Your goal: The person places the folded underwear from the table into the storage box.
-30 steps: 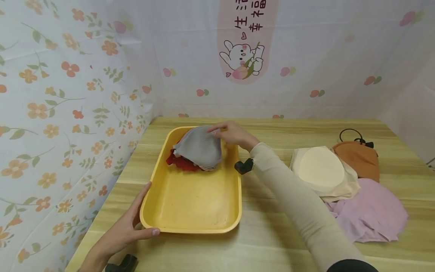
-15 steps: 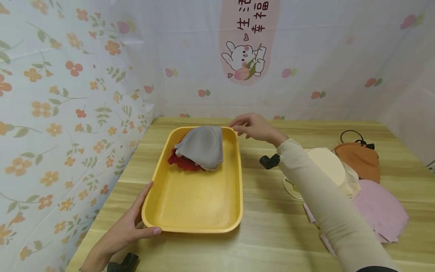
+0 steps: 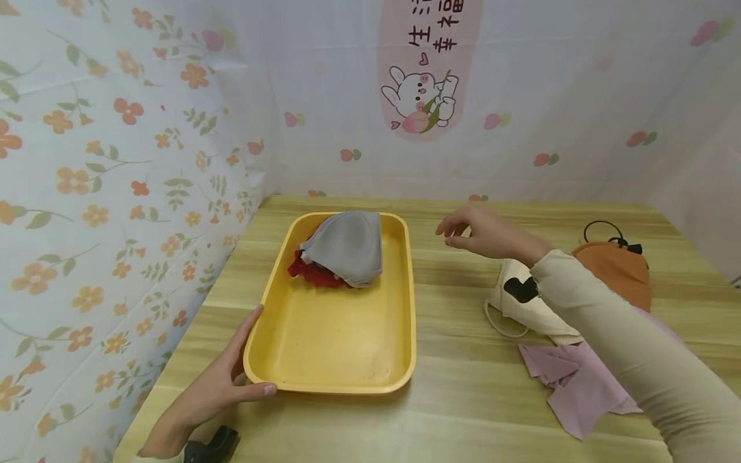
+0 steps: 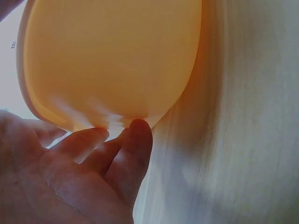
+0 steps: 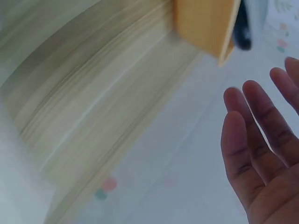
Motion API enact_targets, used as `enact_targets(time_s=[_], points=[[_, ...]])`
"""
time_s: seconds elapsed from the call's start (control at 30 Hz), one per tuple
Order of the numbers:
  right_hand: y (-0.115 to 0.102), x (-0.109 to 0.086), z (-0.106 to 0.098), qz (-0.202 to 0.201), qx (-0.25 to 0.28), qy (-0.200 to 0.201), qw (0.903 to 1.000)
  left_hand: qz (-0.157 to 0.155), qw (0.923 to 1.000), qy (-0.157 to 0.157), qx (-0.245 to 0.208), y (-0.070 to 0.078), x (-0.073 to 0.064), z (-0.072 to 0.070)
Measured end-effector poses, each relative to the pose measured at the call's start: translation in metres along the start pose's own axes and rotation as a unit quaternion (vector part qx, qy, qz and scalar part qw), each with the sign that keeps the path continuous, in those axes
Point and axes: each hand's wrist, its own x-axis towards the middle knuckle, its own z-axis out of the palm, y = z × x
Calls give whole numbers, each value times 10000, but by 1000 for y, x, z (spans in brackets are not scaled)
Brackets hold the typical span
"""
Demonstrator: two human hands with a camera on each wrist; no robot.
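Note:
My left hand (image 3: 217, 379) rests against the near left corner of a yellow plastic tray (image 3: 412, 308); its fingertips touch the outer wall (image 4: 112, 60) in the left wrist view, and the thumb lies along the front edge. Inside, at the back, a grey, rounded, folded cloth piece (image 3: 350, 244) overlaps a red cloth (image 3: 315, 275). To the tray's right, my right hand (image 3: 492, 235) hovers above the table with fingers loosely bent, holding nothing. Nearest it lies a cream cloth piece (image 3: 529, 315) with a cord, partly hidden by the forearm.
A pink cloth (image 3: 570, 379) and an orange cloth piece (image 3: 616, 273) with a black cord lie on the right side of the wooden table (image 3: 463, 386). Printed curtains (image 3: 324, 77) stand behind and at the left.
My right hand has let go of the grey cloth and moved right, out over the table. The left hand stays at the tray's corner.

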Motion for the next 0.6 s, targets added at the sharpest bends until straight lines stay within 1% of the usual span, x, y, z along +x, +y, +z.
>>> enact_targets(time_s=[0.07,0.27,0.47,0.6], points=[[7,-9,-4,101,-58,15,9999,16,10000,12,5,0,0,0],[30,-38,-11,690,-243,39,9973,84,9999,-16,-121,-2,-1,1],[58,-60,-15,966,-585,229,9933,-19,9998,-21,-201,-1,-2,2],[79,-74,-19,1225,-721,232,9896,-59,9999,6,-157,1,-3,2]])
